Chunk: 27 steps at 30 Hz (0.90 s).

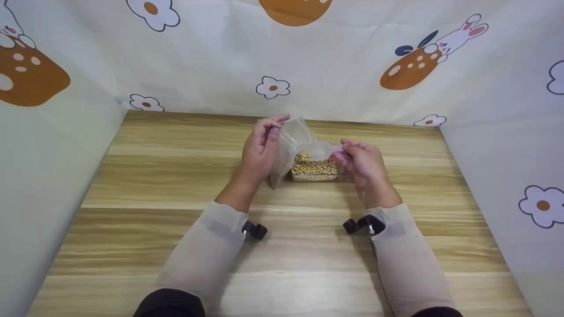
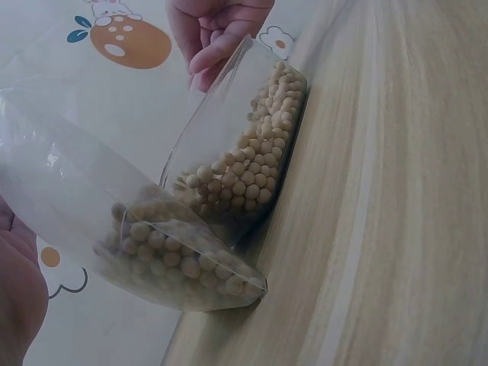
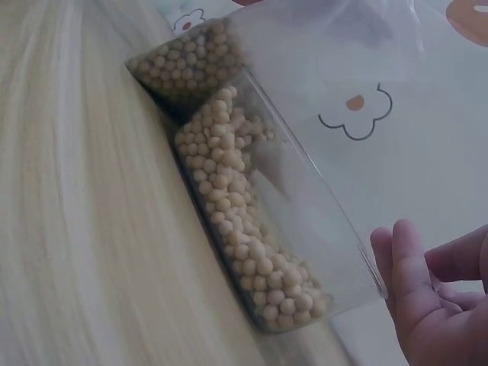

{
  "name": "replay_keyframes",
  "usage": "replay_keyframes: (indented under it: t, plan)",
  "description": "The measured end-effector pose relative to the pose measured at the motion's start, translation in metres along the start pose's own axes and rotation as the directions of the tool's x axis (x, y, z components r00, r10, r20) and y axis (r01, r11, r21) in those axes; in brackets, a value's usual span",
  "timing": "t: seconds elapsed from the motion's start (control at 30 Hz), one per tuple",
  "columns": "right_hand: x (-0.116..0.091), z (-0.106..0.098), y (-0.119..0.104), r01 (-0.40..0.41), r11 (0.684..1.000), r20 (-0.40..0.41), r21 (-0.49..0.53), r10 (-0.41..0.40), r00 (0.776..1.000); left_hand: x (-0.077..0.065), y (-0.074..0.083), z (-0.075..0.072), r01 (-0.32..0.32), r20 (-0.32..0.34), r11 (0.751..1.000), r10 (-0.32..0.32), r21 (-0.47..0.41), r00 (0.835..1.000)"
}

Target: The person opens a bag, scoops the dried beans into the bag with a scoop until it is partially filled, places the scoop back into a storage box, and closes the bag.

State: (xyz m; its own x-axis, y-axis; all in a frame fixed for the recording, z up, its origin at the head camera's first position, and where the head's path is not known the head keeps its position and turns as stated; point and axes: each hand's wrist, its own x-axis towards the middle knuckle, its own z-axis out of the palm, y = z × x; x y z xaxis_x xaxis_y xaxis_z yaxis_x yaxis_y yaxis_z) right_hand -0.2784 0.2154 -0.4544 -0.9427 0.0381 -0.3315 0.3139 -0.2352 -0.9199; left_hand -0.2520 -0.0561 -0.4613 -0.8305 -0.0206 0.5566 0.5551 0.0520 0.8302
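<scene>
Pinching the open top of a clear bag (image 1: 284, 162) in the left hand (image 1: 259, 145), thumb against fingers, holding it upright on the wooden table (image 1: 176, 171), just left of a clear box (image 1: 315, 178)! Gripping a scoop (image 1: 320, 151) by its handle in the right hand (image 1: 363, 163), thumb and fingertips pressed together, over the box. Aiming the scoop's front end at the bag's opening, hard to tell whether inside or just short, with a few beans (image 1: 304, 155) at that end. Plenty more along the box's bottom, and a good load low in the bag
</scene>
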Motion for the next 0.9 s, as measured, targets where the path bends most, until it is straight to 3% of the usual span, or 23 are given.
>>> replay_keyframes:
  t: [0.4,0.63,0.9]
  plan:
    - [0.012,-0.022,-0.002,-0.073,0.995,0.006,0.063,0.073,0.997,0.000,0.000,-0.001,0.019,0.005,1.000,-0.019,0.016,1.000]
    - [0.013,-0.028,-0.005,-0.119,0.976,0.016,0.185,0.119,0.993,0.000,-0.001,-0.001,0.002,-0.001,1.000,-0.002,0.026,1.000]
    - [0.007,-0.025,-0.009,-0.066,0.975,0.010,0.211,0.065,0.998,0.000,-0.002,-0.002,-0.007,-0.002,1.000,0.007,0.019,1.000]
